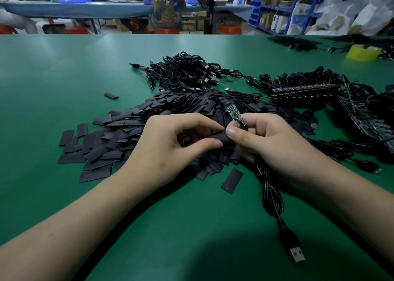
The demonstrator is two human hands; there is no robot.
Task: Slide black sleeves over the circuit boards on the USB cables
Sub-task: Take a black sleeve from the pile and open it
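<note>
My right hand (270,144) pinches the lower end of a small green circuit board (235,116), which points up and away from me. Its black USB cable (271,193) hangs from that hand and ends in a USB plug (296,253) on the table near me. My left hand (170,144) pinches a black sleeve (219,137) between thumb and forefinger. The sleeve sits just below the board, touching my right thumb. A big pile of flat black sleeves (132,131) lies under and behind both hands.
The green table (64,78) holds a heap of coiled USB cables (187,73) at the back and bundles with rows of circuit boards (307,88) at the right. A yellow tape roll (363,53) stands far right. People sit at another table (85,8) behind.
</note>
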